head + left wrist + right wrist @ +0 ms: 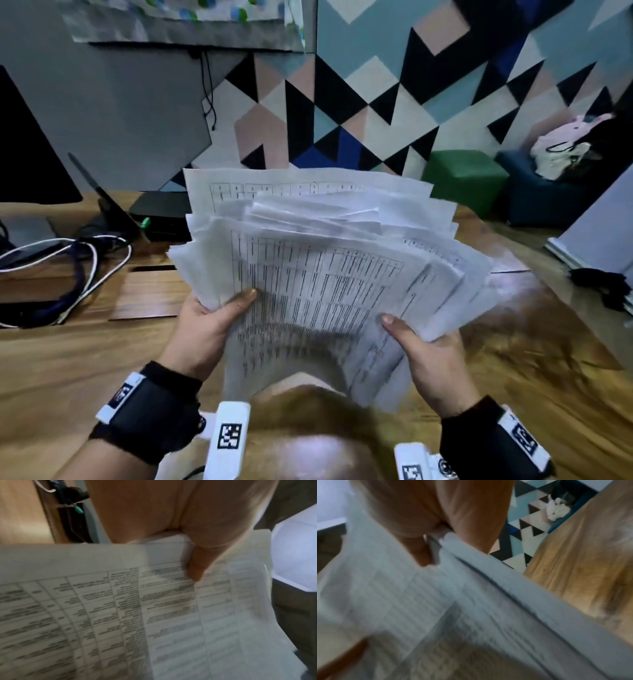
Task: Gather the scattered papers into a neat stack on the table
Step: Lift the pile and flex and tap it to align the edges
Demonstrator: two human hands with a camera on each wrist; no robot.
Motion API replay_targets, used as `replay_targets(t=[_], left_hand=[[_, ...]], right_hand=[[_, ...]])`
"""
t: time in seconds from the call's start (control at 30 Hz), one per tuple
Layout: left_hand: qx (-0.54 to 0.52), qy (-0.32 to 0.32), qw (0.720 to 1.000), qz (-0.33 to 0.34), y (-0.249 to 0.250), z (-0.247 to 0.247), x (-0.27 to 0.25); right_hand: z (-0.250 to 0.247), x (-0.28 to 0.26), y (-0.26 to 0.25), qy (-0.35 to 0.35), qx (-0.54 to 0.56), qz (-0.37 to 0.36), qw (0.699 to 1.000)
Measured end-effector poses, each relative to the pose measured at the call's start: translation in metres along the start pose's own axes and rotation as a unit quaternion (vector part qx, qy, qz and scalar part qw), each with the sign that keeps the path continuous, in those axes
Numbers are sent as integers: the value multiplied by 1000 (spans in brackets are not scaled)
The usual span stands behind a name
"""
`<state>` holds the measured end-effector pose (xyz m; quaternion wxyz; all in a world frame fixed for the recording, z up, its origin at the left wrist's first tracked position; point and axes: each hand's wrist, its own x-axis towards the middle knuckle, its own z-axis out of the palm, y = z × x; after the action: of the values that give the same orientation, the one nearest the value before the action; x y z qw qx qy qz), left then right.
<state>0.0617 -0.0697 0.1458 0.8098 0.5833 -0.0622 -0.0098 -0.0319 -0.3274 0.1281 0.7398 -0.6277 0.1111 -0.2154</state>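
Head view: both hands raise a loose bundle of papers above the wooden table. The sheets carry printed tables and are fanned unevenly, their far edges out of line and their near edge bowed downward between the hands. The left hand grips the left side of the bundle, thumb on the top sheet and fingers hidden beneath. The right hand grips the right side in the same way, thumb on top. Each wrist wears a black band with a white coded marker.

Left wrist view: the thumb presses on the printed top sheet, pinching the edge of the bundle. Right wrist view, blurred: the thumb lies on the paper near its edge.

At far left on the table lie white and dark cables and a black box; a green stool stands beyond the far right edge
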Motion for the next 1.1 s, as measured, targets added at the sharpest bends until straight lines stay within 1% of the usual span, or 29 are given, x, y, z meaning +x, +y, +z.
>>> replay_targets(t=[0.07,0.1,0.13,0.2,0.27,0.33,0.4,0.47,0.53,0.63,0.67,0.73,0.83,0.9,0.97,1.03,1.1], left_hand=[[30,41,998,43,-9,7,-9],[43,64,996,50,-18,10,-15],[51,87,994,49,-29,10,-22],[68,126,989,31,-58,5,-35],[90,162,983,0,-81,-4,-40],[91,187,978,-12,-91,-12,-37],[97,184,978,-12,-88,-20,-31],[105,161,981,-3,-80,-32,-27],[96,136,986,0,-71,-45,-24],[87,105,991,-12,-74,-50,-24],[101,103,989,-22,-78,-46,-24],[119,97,988,-19,-86,-38,-24],[92,95,991,-19,-85,-29,-20],[74,90,993,-2,-76,-26,-19],[70,87,993,24,-66,-24,-19],[66,93,992,45,-60,-25,-21],[72,116,990,43,-64,-27,-23]], right_hand=[[10,-9,6,64,-6,-40,997],[12,-15,14,77,-23,-51,995],[16,-23,21,79,-48,-60,994],[19,-38,44,46,-101,-74,991],[15,-43,65,35,-94,-43,994],[10,-33,78,21,-50,20,998],[7,-23,76,-16,-58,55,997],[2,-16,62,-51,-73,47,995],[-10,-12,50,-98,-53,41,993],[-14,-9,49,-133,-40,66,988],[-7,-10,51,-127,-51,73,988],[8,-8,62,-95,-89,87,988],[19,-6,71,-50,-114,101,987],[17,-7,65,-23,-109,85,990],[15,-11,51,-7,-93,40,995],[10,-16,43,-12,-67,-4,998],[6,-20,47,-15,-45,-11,999]])
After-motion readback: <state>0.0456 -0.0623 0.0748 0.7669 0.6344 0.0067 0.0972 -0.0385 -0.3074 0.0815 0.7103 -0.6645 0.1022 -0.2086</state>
